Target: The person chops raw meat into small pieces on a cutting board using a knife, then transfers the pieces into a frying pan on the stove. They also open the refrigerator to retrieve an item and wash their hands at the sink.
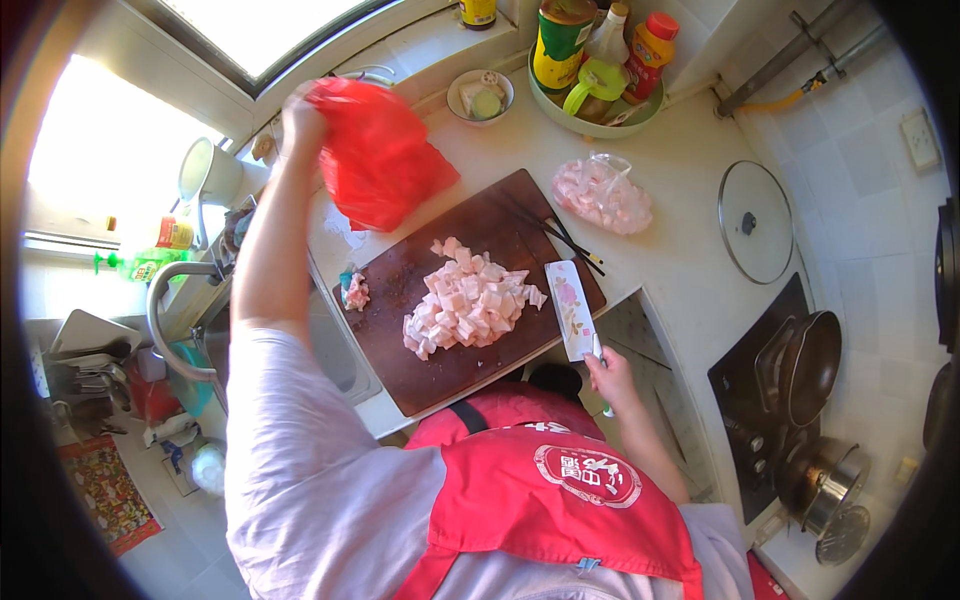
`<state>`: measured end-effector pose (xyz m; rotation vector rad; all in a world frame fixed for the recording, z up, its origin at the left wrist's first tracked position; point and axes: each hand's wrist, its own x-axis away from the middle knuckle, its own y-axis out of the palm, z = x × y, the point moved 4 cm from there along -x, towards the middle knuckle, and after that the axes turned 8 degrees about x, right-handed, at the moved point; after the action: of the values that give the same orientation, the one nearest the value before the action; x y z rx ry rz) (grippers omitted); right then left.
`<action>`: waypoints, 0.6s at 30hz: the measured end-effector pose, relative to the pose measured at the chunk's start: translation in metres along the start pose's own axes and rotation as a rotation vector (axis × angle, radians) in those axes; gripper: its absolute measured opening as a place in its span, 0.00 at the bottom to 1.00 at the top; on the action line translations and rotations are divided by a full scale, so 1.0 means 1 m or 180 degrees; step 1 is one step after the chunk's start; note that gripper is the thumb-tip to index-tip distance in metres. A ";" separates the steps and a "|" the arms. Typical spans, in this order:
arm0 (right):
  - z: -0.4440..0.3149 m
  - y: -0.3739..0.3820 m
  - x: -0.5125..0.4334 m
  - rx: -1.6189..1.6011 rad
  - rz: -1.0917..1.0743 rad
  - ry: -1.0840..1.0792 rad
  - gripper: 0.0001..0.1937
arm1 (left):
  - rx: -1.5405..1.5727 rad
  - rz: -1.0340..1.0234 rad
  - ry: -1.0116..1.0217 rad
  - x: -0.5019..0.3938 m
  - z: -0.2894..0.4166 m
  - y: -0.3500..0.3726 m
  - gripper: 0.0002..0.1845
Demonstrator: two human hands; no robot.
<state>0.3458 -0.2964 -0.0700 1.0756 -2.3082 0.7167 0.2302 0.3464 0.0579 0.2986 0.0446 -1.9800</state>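
My left hand (302, 116), raised at the upper left, grips a red plastic bag (379, 154) that is blurred and hangs near the far edge of the cutting board. In my right hand (615, 373) is the handle of a kitchen knife (570, 311) with a white, flower-printed blade. The blade lies over the right end of the brown cutting board (382, 337). On the board sits a heap of pale pink diced meat (476, 300). A small scrap of meat with something bluish (354, 289) rests at its left edge. Dark chopsticks (574, 244) cross the far right side.
Behind the board, a tied clear bag of diced meat (602, 195) lies on the counter (675, 187). A small bowl (480, 97) and a green basin (592, 129) of bottles stand farther back. A glass lid (754, 223) and stove (750, 390) are right; a faucet (156, 315) and sink (330, 345) left.
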 end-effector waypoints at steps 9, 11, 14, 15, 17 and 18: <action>-0.018 0.003 -0.006 0.0221 -0.0023 -0.0250 0.11 | -0.1382 0.1186 0.1190 -0.024 0.103 -0.053 0.17; -0.018 0.004 -0.006 0.0272 -0.0023 -0.0255 0.11 | -0.2556 0.0644 0.2469 0.007 0.102 -0.030 0.20; -0.015 0.002 -0.005 0.0272 -0.0002 -0.0224 0.11 | -0.2933 -0.0895 0.1425 0.069 0.061 0.007 0.21; -0.013 0.001 -0.005 0.0240 0.0030 -0.0188 0.11 | -0.3067 -0.1855 0.1769 0.098 0.055 0.024 0.24; -0.010 0.000 -0.004 0.0186 0.0090 -0.0121 0.10 | -0.3306 -0.2683 0.1327 0.138 0.032 0.041 0.23; -0.009 -0.001 -0.004 0.0165 0.0113 -0.0110 0.10 | -0.3786 -0.2935 0.0965 0.154 0.018 0.041 0.22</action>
<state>0.3502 -0.2892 -0.0658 1.0802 -2.3552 0.7813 0.2039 0.1887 0.0445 -0.2750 1.7317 -2.3475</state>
